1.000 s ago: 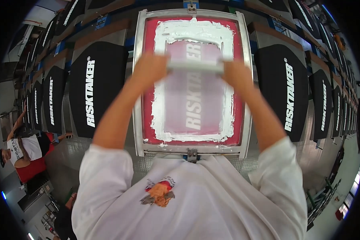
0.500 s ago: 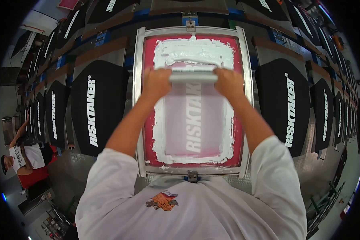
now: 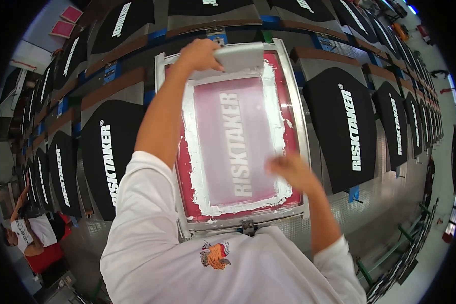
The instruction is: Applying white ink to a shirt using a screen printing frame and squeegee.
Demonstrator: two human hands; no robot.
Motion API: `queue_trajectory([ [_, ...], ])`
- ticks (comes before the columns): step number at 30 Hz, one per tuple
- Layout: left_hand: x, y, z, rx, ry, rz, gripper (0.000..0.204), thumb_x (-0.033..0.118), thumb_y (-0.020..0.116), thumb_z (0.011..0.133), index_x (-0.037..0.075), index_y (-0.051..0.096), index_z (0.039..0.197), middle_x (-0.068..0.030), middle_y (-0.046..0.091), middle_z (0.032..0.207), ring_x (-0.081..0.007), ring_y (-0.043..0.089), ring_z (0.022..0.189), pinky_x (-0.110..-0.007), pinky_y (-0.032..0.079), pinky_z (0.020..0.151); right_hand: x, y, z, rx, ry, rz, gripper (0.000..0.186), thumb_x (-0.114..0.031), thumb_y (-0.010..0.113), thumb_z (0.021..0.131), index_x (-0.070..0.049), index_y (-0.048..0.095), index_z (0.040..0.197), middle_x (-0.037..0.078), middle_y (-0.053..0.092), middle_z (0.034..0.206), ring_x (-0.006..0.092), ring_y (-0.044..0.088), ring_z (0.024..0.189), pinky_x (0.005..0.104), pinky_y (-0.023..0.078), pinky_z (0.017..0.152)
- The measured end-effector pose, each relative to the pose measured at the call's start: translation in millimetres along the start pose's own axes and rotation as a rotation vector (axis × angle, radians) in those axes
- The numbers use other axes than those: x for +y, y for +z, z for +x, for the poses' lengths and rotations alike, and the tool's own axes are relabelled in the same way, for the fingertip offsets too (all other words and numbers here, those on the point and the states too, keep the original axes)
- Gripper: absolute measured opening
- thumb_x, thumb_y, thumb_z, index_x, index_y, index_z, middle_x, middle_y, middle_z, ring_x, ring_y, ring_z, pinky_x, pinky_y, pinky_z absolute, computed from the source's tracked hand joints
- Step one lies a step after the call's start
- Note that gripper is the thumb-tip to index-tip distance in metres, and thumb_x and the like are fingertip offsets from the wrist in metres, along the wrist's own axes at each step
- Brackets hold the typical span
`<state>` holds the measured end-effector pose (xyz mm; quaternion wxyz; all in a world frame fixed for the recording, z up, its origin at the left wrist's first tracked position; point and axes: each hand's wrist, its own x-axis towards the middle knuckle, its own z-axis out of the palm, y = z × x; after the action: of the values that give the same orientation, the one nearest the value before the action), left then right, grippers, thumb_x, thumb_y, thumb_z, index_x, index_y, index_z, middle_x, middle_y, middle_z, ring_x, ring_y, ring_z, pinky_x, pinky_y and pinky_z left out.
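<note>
My left hand (image 3: 200, 54) grips a silver squeegee (image 3: 240, 57) at the top of an aluminium-framed screen (image 3: 301, 142) with red and pale pink mesh. Thick white ink (image 3: 191, 152) borders the mesh's middle panel, where pale lettering shows. The squeegee's blade rests tilted on or just over the top band of ink. My right hand (image 3: 289, 167) is blurred over the screen's lower right, away from the squeegee; I cannot make out its fingers.
Rows of pallets carrying black fabric pieces (image 3: 334, 126) with white printing surround the screen on both sides and behind it. A co-worker (image 3: 35, 235) in a white top is at the lower left. A green metal rail (image 3: 408, 235) runs at the lower right.
My left hand has moved up to the screen's top with the squeegee. My right hand has let go of it and moved down. The view has shifted.
</note>
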<state>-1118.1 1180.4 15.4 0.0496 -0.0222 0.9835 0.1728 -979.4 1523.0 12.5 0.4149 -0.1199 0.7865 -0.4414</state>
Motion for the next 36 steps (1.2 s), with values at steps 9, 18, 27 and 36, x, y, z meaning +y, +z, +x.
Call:
queue_trajectory([
  [9, 24.5, 26.3, 6.4, 0.043, -0.011, 0.125, 0.039, 0.030, 0.076, 0.065, 0.022, 0.067, 0.101, -0.0083, 0.067, 0.098, -0.0286, 0.062, 0.094, -0.041, 0.049, 0.083, 137.7, 153.9, -122.7, -0.134, 0.287, 0.435, 0.040, -0.035, 0.067, 0.081, 0.001, 0.066, 0.096, 0.008, 0.066, 0.079, 0.0181, 0.060, 0.073, 0.0311, 0.048, 0.072],
  [18, 89.3, 71.2, -146.4, 0.028, 0.026, 0.245, 0.032, 0.024, 0.069, 0.071, 0.022, 0.066, 0.103, -0.0078, 0.066, 0.096, -0.0286, 0.062, 0.092, -0.043, 0.051, 0.076, 129.6, 155.3, -120.2, 0.001, 0.184, 0.109, 0.025, -0.024, 0.068, 0.076, -0.002, 0.067, 0.088, 0.014, 0.063, 0.068, 0.0243, 0.063, 0.066, 0.0364, 0.047, 0.064],
  [27, 198.7, 158.9, -376.1, 0.339, 0.081, 0.060, 0.022, 0.007, 0.057, 0.072, 0.010, 0.062, 0.093, -0.0127, 0.062, 0.082, -0.0341, 0.061, 0.079, -0.045, 0.049, 0.066, 161.4, 172.5, -101.9, 0.287, -0.221, -0.073, 0.023, -0.026, 0.067, 0.078, -0.005, 0.069, 0.088, 0.016, 0.066, 0.076, 0.0333, 0.064, 0.079, 0.0387, 0.049, 0.073],
  [36, 123.1, 76.8, -297.6, 0.125, -0.370, -0.186, 0.046, 0.035, 0.070, 0.076, -0.002, 0.060, 0.102, -0.0245, 0.064, 0.089, -0.0356, 0.064, 0.083, -0.043, 0.050, 0.073, 144.3, 145.1, -123.6, -0.055, -0.070, 0.010, 0.027, -0.029, 0.063, 0.083, -0.002, 0.066, 0.083, 0.011, 0.066, 0.070, 0.0264, 0.064, 0.068, 0.0366, 0.049, 0.065],
])
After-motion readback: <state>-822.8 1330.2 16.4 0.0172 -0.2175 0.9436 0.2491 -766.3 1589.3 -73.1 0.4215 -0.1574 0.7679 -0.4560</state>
